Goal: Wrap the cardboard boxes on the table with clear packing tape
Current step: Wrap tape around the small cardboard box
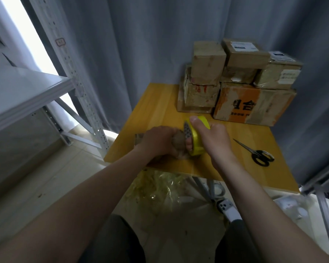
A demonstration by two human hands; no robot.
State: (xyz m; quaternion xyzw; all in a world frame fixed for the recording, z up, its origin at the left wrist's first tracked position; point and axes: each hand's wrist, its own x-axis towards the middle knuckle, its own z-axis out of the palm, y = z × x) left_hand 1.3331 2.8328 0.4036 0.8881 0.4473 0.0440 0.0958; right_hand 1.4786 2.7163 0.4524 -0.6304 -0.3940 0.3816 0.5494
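A small cardboard box (140, 138) lies near the front left edge of the wooden table (160, 103), mostly hidden under my left hand (158, 142), which grips it from above. My right hand (215, 139) is closed on a yellow tape dispenser (195, 138), thumb on top, pressed against the right end of the box. The dispenser's toothed metal blade faces my left hand. Several taped cardboard boxes (237, 82) are stacked at the back right of the table.
Black-handled scissors (256, 152) lie on the table right of my hands. A white metal shelf (27, 92) stands at the left. Crumpled clear plastic (160, 185) lies on the floor under the table's front edge. Grey curtains hang behind.
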